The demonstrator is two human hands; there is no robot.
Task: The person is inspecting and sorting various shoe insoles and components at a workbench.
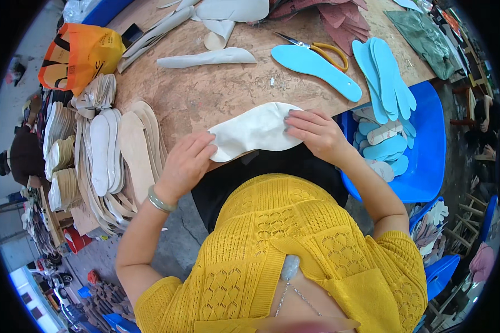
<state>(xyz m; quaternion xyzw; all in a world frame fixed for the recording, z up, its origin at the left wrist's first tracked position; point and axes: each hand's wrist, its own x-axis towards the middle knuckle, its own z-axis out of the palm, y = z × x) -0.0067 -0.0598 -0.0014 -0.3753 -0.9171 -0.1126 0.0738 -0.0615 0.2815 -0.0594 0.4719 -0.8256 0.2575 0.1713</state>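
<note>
Brown bench (pixel 189 91), scissors (pixel 312 46) near blue insole (pixel 316 70) | left fingers (pixel 202 142) gripping white insole (pixel 255 133) by left end | right fingers (pixel 306 124) gripping its right end | blue tub (pixel 429 150) rightward

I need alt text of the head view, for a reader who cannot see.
A white insole-shaped piece is held at both ends, by the left-hand grip and the right-hand grip, at the edge of a brown table. Stacks of pale insoles lie at left; light-blue insoles, scissors and a blue tub are at right.
</note>
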